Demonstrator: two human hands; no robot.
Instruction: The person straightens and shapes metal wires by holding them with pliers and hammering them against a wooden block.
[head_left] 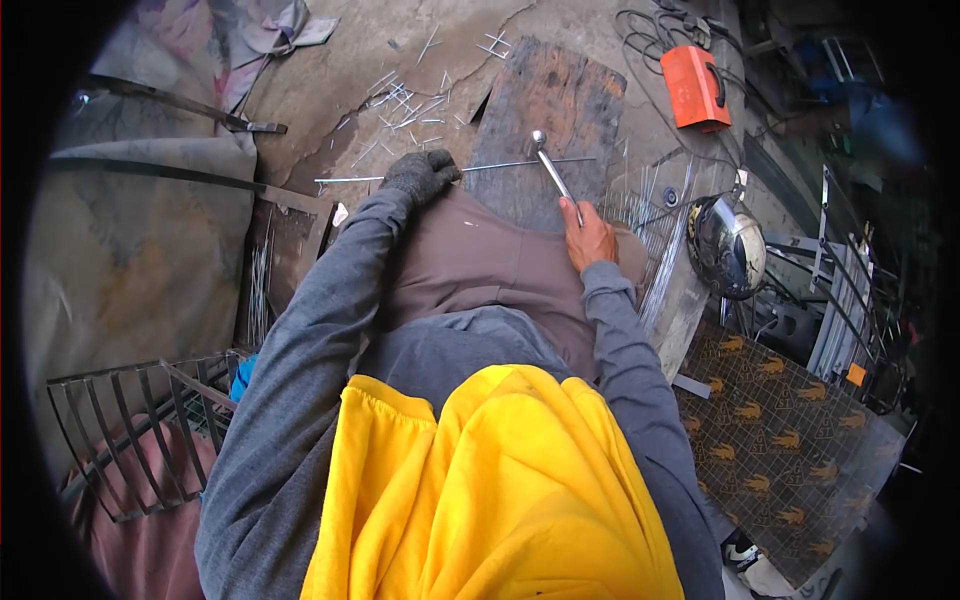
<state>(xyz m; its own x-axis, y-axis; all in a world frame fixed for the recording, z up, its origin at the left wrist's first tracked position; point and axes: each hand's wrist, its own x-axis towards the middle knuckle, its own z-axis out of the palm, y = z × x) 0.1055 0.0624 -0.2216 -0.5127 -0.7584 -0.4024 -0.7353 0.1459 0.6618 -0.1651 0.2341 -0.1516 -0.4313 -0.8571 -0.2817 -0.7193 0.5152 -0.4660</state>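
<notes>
My left hand [423,178], in a dark grey glove, is closed around a thin metal rod [350,180]. The rod runs sideways, with its right part lying over a worn wooden board [545,85]. My bare right hand [590,238] grips the lower end of a hammer [556,175] with a shiny metal handle. The hammer's rounded head overlaps the rod's right part in this view, just above it. Brown trousers cover my knees below the board.
Short cut rod pieces [400,100] lie scattered on the ground, upper left. An orange machine [695,88] with cables stands upper right, above a welding helmet [728,245]. Long thin rods [660,265] lie by my right knee. A barred metal frame [130,430] is at lower left.
</notes>
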